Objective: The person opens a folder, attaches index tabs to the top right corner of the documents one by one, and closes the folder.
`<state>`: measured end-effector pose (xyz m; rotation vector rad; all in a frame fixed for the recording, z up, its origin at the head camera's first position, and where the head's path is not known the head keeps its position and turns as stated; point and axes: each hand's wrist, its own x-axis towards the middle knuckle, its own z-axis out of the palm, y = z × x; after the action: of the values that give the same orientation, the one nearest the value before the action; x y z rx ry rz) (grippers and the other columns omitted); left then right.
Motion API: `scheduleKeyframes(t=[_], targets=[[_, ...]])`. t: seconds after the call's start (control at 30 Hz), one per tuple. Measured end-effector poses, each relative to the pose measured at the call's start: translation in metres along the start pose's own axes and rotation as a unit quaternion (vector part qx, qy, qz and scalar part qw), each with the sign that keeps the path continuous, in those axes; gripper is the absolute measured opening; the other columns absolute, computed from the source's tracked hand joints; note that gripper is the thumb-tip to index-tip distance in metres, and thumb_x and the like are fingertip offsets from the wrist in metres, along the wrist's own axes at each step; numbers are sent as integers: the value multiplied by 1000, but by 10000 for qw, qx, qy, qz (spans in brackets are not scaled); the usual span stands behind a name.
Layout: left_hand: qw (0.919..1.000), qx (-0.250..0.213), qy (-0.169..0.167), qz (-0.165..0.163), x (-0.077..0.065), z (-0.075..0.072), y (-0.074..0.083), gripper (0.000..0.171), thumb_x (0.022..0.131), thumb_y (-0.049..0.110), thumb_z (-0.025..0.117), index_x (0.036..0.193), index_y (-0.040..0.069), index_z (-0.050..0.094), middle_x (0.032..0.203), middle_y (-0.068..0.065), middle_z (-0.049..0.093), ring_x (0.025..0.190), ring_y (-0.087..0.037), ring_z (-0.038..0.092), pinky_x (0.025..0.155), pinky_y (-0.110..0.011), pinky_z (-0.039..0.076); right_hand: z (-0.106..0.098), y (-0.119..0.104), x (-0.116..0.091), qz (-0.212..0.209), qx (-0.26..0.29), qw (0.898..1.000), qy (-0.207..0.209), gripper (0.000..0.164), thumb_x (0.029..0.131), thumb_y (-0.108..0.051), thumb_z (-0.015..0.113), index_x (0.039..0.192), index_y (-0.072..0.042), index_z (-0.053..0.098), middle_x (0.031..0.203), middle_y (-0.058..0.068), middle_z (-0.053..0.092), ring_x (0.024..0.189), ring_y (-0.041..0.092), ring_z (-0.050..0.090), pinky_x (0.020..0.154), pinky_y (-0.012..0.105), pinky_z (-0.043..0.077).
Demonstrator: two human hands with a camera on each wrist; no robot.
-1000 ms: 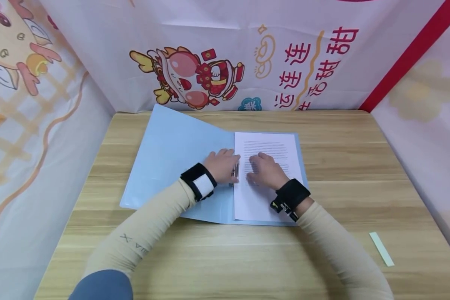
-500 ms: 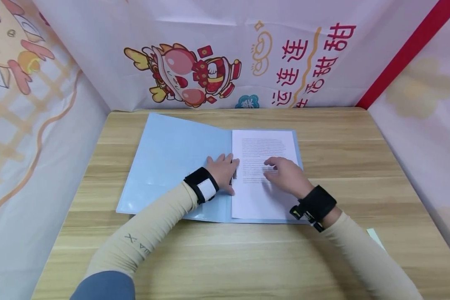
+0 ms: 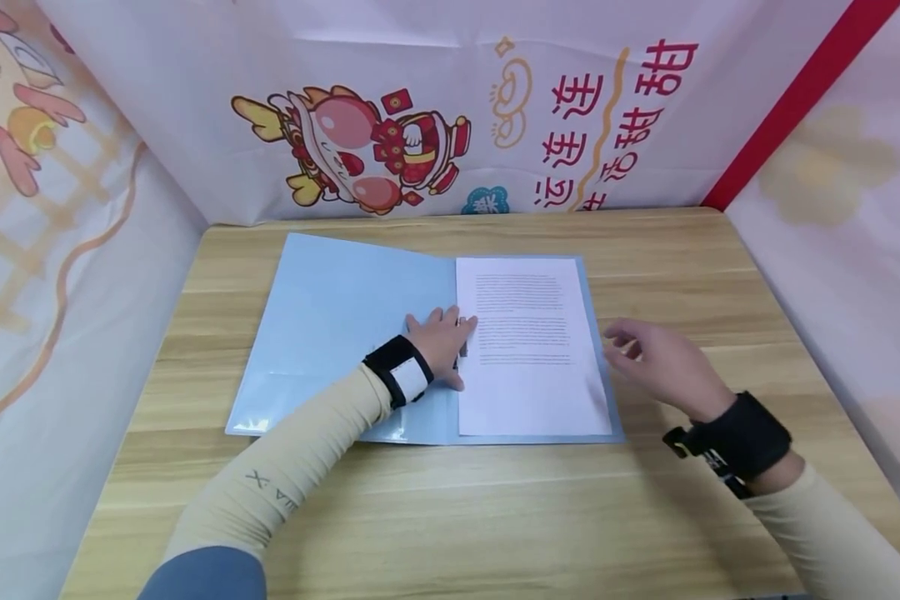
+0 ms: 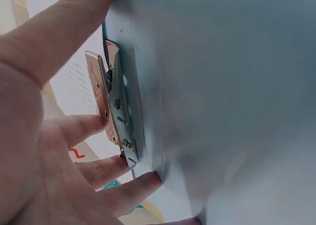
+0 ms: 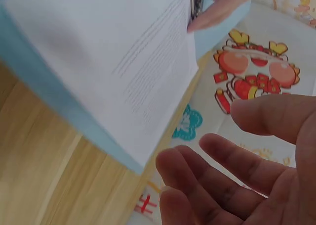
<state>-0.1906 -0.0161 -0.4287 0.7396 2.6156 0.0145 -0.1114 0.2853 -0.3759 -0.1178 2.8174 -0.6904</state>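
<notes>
A light blue folder [image 3: 352,308] lies spread flat in the head view, with a stack of white printed paper [image 3: 525,400] on its right side. Along the spine sits a metal clip [image 4: 117,106], seen close in the left wrist view and mostly covered from above. My left hand [image 3: 440,343] rests over that clip with its fingers spread, fingertips at the clip and folder. Just off the folder's right edge, my right hand [image 3: 667,365] hovers with loosely bent fingers. Nothing shows between its thumb and fingers in the right wrist view.
The folder lies on a wooden table [image 3: 450,517]. A white cloth with cartoon prints [image 3: 390,50] hangs along the table's back edge, and similar cloth walls stand at the left and right sides.
My right hand has moved off the printed paper to the right, past the folder's edge. My left hand stays at the clip, its fingers spread wider. The pale green strip is no longer visible.
</notes>
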Motion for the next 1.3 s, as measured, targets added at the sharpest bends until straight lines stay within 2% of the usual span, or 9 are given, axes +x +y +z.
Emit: scheduleKeyframes(t=[0.17,0.3,0.5,0.77,0.9,1.13,1.3], targets=[[9999,-147,-19,4,-3,-2,0,106,76,43,90,160,13,33,160,-19,31,143,-42,33,106,-78,27,-15,26,-18,-120,-111,9999,20,31,99,-25,67,116,1,69,99,13,71,87,27,66,69,41,55],[9997,-236,-65,-1,-2,-2,-2,107,76,43,90,161,13,32,162,-20,29,144,-42,31,106,-78,26,-21,49,-31,-30,-180,9998,-94,30,100,-29,66,109,-1,70,95,9,71,85,24,67,69,39,53],[9997,-210,-100,19,-1,0,-3,109,76,45,89,162,14,29,162,-19,28,145,-43,30,106,-78,26,-26,79,-48,286,-277,9989,-260,29,101,-32,65,102,-4,70,92,5,70,81,19,62,67,35,48],[9998,-209,-24,67,-1,0,-2,108,76,45,89,161,13,31,161,-20,30,144,-43,32,106,-78,27,-27,111,-69,665,-397,9945,-707,28,101,-34,64,95,-7,68,88,3,68,75,15,58,65,33,44],[9998,-168,-11,92,0,1,-3,108,76,45,89,161,13,30,160,-20,30,143,-42,32,105,-78,28,-24,121,-76,697,-550,9927,-817,26,101,-33,65,92,-9,69,86,0,68,74,14,58,64,33,44],[9998,-161,-47,71,3,5,-3,108,76,45,89,161,14,30,160,-19,30,143,-42,32,105,-78,27,-13,124,-78,718,-312,9936,-812,27,102,-34,63,93,-10,69,85,-1,67,72,14,56,63,31,43],[9998,-119,-136,23,10,9,-5,111,76,49,88,162,16,27,161,-18,28,144,-41,31,106,-79,27,-9,136,-78,787,-686,9880,-1140,31,98,-37,66,86,-8,66,78,-2,63,67,15,54,61,33,43]])
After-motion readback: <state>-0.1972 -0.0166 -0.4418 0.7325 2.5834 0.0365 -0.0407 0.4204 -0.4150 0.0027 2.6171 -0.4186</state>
